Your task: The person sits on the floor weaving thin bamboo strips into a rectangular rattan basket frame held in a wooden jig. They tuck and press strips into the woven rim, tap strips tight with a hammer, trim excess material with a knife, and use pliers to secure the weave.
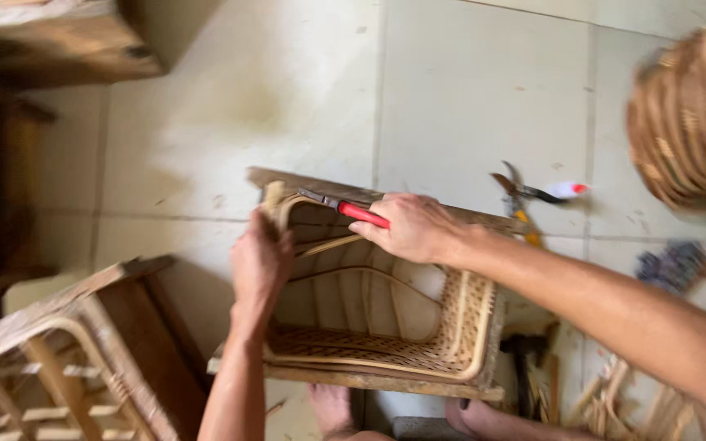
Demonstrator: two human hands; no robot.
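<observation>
Rattan strips at the corner of a woven basket frame (386, 327) are pinched by the left hand (261, 260). Red-handled pliers (345, 208) are gripped in the closed right hand (413, 229) above the frame's top edge. Pruning shears (533, 194) lie nearby on the tiled floor (467, 90).

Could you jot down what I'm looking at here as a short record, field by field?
Place: pale tiled floor, seen from above
Work piece: rectangular woven rattan basket in a wooden frame
Left hand: grips the bent cane strip at the basket's upper corner
Right hand: closed round a red-handled metal tool, its tip towards that corner
Lying near: pruning shears with a red and white handle; round woven basket at the right edge; wooden frame with cane slats at lower left
Feet: bare, at the bottom edge
</observation>
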